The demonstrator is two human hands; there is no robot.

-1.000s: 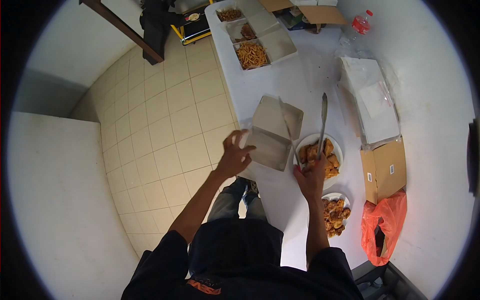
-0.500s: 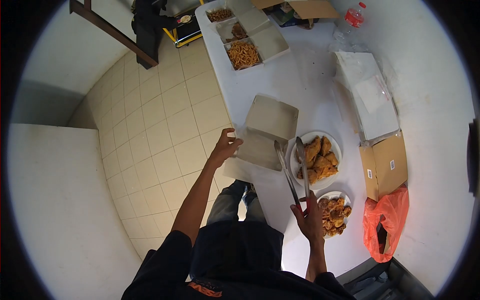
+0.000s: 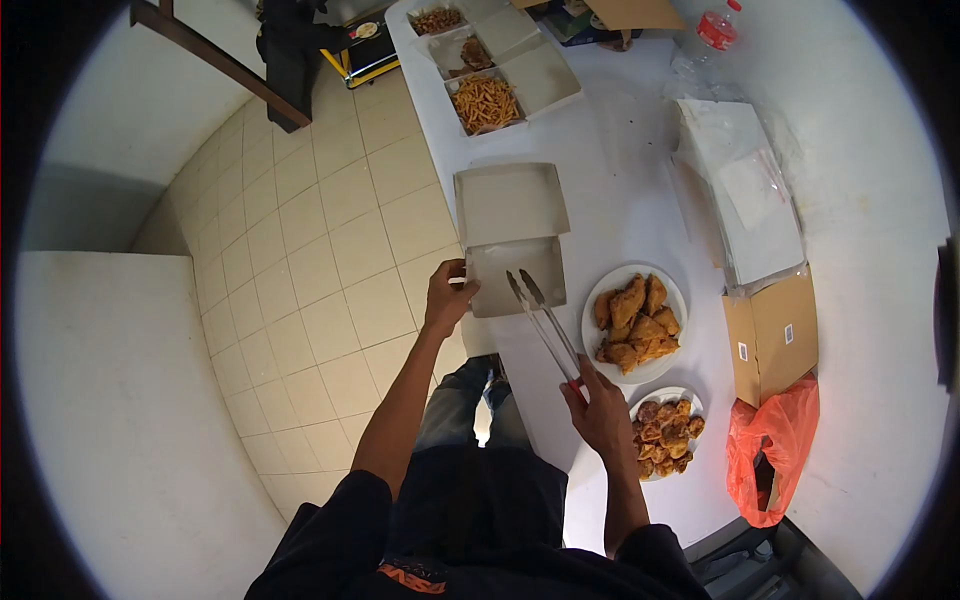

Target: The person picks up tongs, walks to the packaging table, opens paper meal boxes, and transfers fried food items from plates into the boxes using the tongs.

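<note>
My left hand [image 3: 449, 297] grips the left edge of an open cardboard food box [image 3: 512, 205], its lid folded back away from me. My right hand [image 3: 598, 405] is closed around the red-handled end of metal tongs [image 3: 548, 332]. The tips of the tongs are slightly apart and hang over the box's lower half, with no food between them. To the right of the tongs, a white plate [image 3: 642, 378] carries several pieces of fried chicken [image 3: 632, 322]. Nearer me, a smaller plate [image 3: 652, 478] holds small browned fried pieces [image 3: 665, 436].
Filled food boxes [image 3: 485, 103] line the table's far left end. Against the wall stand a plastic bottle [image 3: 716, 32], a wrapped white stack [image 3: 742, 190], a brown carton [image 3: 772, 335] and an orange plastic bag [image 3: 772, 450]. The table's left edge borders the tiled floor [image 3: 330, 250].
The box has turned and shifted left, now lying squarer to the table, with my left hand at its edge. My right hand has swung the tongs left, off the chicken plate and over the box.
</note>
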